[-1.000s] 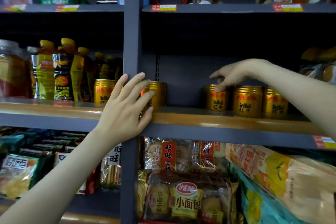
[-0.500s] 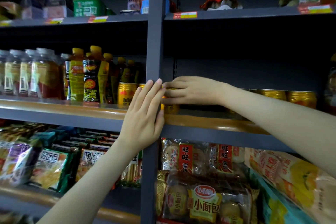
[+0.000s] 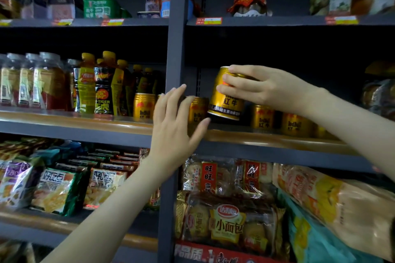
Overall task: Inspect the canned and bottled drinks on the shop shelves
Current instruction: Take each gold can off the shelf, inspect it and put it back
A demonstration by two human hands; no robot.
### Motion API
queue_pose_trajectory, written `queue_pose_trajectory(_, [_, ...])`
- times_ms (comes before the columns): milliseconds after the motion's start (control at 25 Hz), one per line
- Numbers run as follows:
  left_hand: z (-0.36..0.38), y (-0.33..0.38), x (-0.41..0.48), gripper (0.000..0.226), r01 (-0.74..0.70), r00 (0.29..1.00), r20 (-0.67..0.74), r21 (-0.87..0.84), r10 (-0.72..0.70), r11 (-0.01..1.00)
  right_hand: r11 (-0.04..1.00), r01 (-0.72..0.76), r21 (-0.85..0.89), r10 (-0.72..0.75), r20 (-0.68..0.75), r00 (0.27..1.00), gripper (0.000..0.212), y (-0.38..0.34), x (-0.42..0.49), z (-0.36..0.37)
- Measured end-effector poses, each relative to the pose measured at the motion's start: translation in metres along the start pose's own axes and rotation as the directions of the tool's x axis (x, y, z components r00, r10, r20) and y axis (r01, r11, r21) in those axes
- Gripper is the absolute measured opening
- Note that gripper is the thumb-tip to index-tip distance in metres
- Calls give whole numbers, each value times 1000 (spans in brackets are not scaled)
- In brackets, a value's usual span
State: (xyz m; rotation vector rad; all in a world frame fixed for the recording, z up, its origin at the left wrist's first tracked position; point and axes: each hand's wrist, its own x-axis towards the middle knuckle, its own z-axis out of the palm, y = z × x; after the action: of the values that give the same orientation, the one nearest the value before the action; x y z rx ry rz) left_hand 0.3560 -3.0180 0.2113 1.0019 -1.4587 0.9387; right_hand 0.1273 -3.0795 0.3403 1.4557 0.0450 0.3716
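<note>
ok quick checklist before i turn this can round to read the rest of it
1. Right hand grip on the held can, fingers curled round its upper half: ok
2. Can base clear of the shelf lip: ok
3. Whole label showing, fingers cover the top part: not ok
4. Left hand free to help, open and holding nothing: ok
5. Neighbouring cans upright on the shelf: ok
6. Dents or a date on the can base: cannot tell
</note>
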Motion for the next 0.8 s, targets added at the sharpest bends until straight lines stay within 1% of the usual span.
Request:
queue_pose_trajectory(40, [-11, 22, 6, 57, 164, 985, 91, -231, -147, 959, 1000, -8, 1, 8, -27, 1000, 47, -2, 0, -13])
queue_pose_trajectory(80, [-22, 41, 12, 59, 331, 936, 255, -413, -241, 849, 1000, -6, 13, 7, -62, 998, 47, -6, 1, -26])
queue_pose_trajectory(120, [-33, 53, 15, 58, 457, 871, 420, -496, -256, 738, 999, 2, 34, 2, -103, 995, 46, -12, 4, -39])
queue_pose_trajectory(160, [-42, 60, 13, 55, 541, 807, 541, -512, -238, 667, 997, -2, 75, 12, -138, 990, 46, -22, 6, -51])
queue_pose_trajectory(200, [-49, 62, 7, 56, 588, 761, 612, -515, -212, 623, 987, -43, 152, 66, -147, 987, 48, -36, 5, -62])
queue_pose_trajectory(240, [-56, 61, -3, 58, 621, 733, 651, -522, -196, 585, 945, -141, 296, 180, -109, 978, 52, -55, 1, -71])
queue_pose_trajectory(280, [-62, 61, -17, 61, 651, 713, 671, -527, -202, 547, 805, -294, 515, 347, -7, 938, 58, -77, -2, -83])
queue_pose_trajectory(320, [-65, 60, -36, 63, 676, 697, 683, -525, -218, 518, 513, -454, 728, 503, 173, 847, 66, -102, -5, -96])
queue_pose_trajectory(360, [-67, 60, -59, 65, 700, 677, 698, -514, -233, 496, 96, -542, 835, 559, 405, 723, 72, -128, -8, -110])
queue_pose_trajectory(400, [-68, 61, -84, 65, 718, 660, 711, -502, -243, 482, -325, -524, 788, 487, 614, 622, 77, -155, -9, -123])
queue_pose_trajectory(440, [-70, 63, -106, 66, 734, 644, 722, -490, -253, 470, -625, -451, 637, 351, 745, 566, 80, -180, -7, -133])
queue_pose_trajectory(480, [-70, 63, -128, 69, 744, 627, 734, -465, -261, 480, -759, -401, 513, 250, 798, 548, 80, -205, -4, -139])
queue_pose_trajectory(520, [-70, 64, -151, 73, 754, 601, 753, -423, -267, 503, -806, -393, 442, 195, 826, 529, 77, -232, -2, -143])
queue_pose_trajectory(560, [-71, 63, -172, 76, 759, 570, 773, -365, -279, 538, -815, -408, 412, 187, 853, 488, 74, -258, 3, -146])
queue_pose_trajectory(600, [-74, 64, -189, 79, 761, 540, 790, -311, -290, 569, -812, -430, 394, 203, 882, 425, 72, -280, 7, -150])
queue_pose_trajectory(640, [-76, 63, -203, 81, 744, 532, 791, -264, -304, 614, -803, -450, 391, 228, 899, 374, 73, -298, 11, -154])
queue_pose_trajectory(680, [-78, 63, -217, 82, 711, 541, 781, -227, -311, 666, -801, -459, 384, 233, 907, 352, 75, -314, 15, -158])
queue_pose_trajectory(720, [-82, 62, -229, 81, 674, 558, 767, -197, -316, 711, -808, -451, 379, 234, 909, 344, 77, -326, 18, -160])
queue_pose_trajectory(760, [-87, 61, -238, 80, 666, 562, 761, -182, -326, 724, -823, -435, 365, 219, 910, 351, 79, -334, 18, -163])
queue_pose_trajectory(800, [-93, 60, -245, 78, 698, 534, 766, -160, -357, 698, -845, -406, 347, 192, 907, 374, 81, -340, 17, -164])
